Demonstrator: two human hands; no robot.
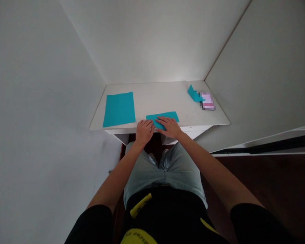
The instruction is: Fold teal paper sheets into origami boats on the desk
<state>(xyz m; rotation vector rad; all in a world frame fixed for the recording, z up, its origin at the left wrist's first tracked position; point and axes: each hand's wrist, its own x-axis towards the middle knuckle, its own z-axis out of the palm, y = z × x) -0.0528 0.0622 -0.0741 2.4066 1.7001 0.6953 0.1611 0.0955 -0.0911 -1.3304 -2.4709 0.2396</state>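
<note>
A folded strip of teal paper (152,117) lies along the front edge of the white desk (157,96). My right hand (168,126) rests flat on it with the fingers stretched out to the left. At the strip's left end is my left hand (144,130), its fingers extended over the desk edge and the tips close to the paper. Neither hand grips anything. Part of the strip is hidden under my right fingers.
A flat sheet of teal paper (119,109) lies at the desk's left. Toward the back right stands a folded teal paper piece (193,94), touching a blurred pink-and-white item (207,101). White walls (152,40) enclose the desk on the back and both sides.
</note>
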